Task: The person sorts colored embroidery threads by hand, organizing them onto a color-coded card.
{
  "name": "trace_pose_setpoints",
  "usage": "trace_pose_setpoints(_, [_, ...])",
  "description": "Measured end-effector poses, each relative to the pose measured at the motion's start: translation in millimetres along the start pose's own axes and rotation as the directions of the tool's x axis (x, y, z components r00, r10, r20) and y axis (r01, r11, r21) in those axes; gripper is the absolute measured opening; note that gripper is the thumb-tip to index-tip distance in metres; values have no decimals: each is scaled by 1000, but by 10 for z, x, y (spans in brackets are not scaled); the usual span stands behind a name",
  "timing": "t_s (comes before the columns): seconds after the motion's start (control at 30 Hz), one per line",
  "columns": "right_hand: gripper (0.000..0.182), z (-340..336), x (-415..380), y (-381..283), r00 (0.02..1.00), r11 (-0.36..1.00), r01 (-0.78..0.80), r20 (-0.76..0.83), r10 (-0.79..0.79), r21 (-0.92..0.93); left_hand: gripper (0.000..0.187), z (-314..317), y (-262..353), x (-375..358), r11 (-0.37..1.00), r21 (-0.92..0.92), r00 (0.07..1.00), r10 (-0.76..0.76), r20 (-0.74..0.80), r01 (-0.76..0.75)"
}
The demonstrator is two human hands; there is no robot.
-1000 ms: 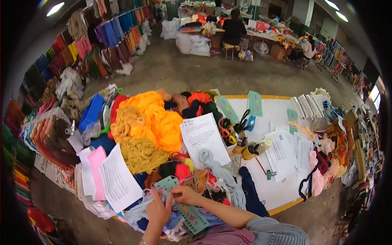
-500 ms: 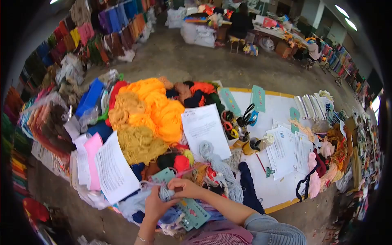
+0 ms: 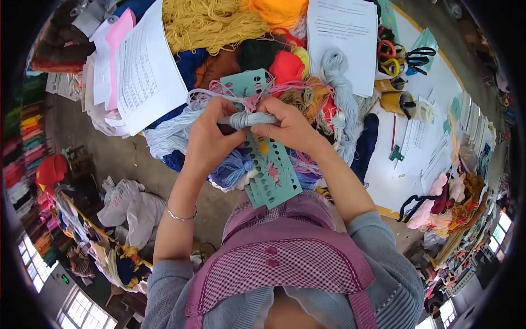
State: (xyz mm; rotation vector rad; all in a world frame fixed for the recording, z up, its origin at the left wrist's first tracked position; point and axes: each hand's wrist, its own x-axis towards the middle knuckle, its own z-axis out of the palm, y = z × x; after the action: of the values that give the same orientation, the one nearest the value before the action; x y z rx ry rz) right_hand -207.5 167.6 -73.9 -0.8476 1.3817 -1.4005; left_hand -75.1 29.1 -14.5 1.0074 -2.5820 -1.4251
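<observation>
Between my two hands is a small bundle of pale grey-blue yarn (image 3: pixel 245 120), wrapped round its middle. My left hand (image 3: pixel 212 127) pinches its left end, while my right hand (image 3: pixel 282 122) grips the right end with thumb and fingers. Right below the bundle lies a green punched card (image 3: pixel 274 176) with rows of holes and a pink flower print. Behind my hands another green punched card (image 3: pixel 245 82) has pink strands threaded near it. Loose light blue yarn (image 3: pixel 172 133) spreads to the left of my left hand. To the right hangs a pale blue skein (image 3: pixel 338 82).
Printed sheets (image 3: pixel 147 77) lie at the left, and another paper stack (image 3: pixel 342 41) at the back. Mustard yarn (image 3: pixel 213 24) is heaped behind. Scissors (image 3: pixel 421 59) and a yellow cup (image 3: pixel 396 103) stand on the white table (image 3: pixel 378 159). A white sack (image 3: pixel 131 211) sits on the floor.
The view has tilted down toward my apron and moved closer over my hands. Both hands still hold the yarn bundle, which is now stretched level between them.
</observation>
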Motion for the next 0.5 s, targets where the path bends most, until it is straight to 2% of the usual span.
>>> trace_pose_setpoints(0.07, [22,-29,9,-127,1000,999,-8,14,9,-44,37,17,-40,1,1000,-20,1000,-4,-8,4])
trace_pose_setpoints(0.13, [24,-78,62,-101,1000,996,-8,25,11,-89,37,-46,-10,20,999,49,997,-23,79,19])
trace_pose_setpoints(0.17, [26,-132,128,-31,970,940,243,58,-236,-239,37,-95,-10,40,999,49,997,-27,79,23])
trace_pose_setpoints(0.2, [30,-151,163,30,879,801,472,127,-459,-369,37,-163,-25,67,997,-44,986,-63,157,71])
trace_pose_setpoints(0.23, [30,-138,160,92,880,803,471,127,-459,-364,36,-214,-49,95,984,-130,967,-92,236,125])
trace_pose_setpoints(0.27, [31,-114,166,118,886,854,464,106,-452,-235,38,-197,-103,122,977,-202,972,-15,236,65])
trace_pose_setpoints(0.3, [31,-101,169,141,893,887,450,86,-443,-101,38,-212,-140,129,978,-200,971,-19,238,68])
trace_pose_setpoints(0.33, [31,-94,142,157,893,889,448,83,-441,-98,35,-226,-163,132,963,-251,961,-27,277,100])
trace_pose_setpoints(0.4, [32,-70,66,94,979,969,198,-16,-202,-149,33,-240,-177,153,946,-294,947,-34,319,133])
trace_pose_setpoints(0.43, [32,-55,48,55,979,969,198,-18,-202,-145,31,-238,-203,160,939,-315,955,-43,293,139])
trace_pose_setpoints(0.5, [31,-13,19,-42,993,992,36,-106,-49,-124,30,-249,-167,162,936,-316,963,-74,258,156])
